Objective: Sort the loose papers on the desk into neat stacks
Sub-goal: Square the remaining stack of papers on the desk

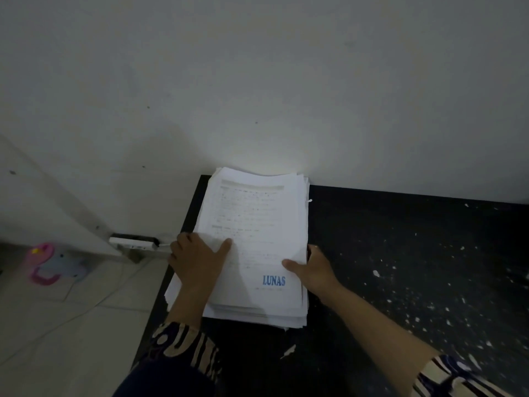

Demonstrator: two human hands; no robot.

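Against white wall point(257, 81), black speckled desk point(400, 253) bears papers point(252, 224).

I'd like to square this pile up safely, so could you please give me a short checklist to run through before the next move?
1. Left hand on the paper stack, thumb on the top sheet: ok.
2. Right hand at the stack's right edge, thumb on top: ok.
3. Stack edges aligned: not ok; sheets fan out at the near and left edges.
4. Stack fully on the black desk: not ok; its left edge overhangs.
5. Loose sheets elsewhere on the desk: cannot tell; only small white scraps show.
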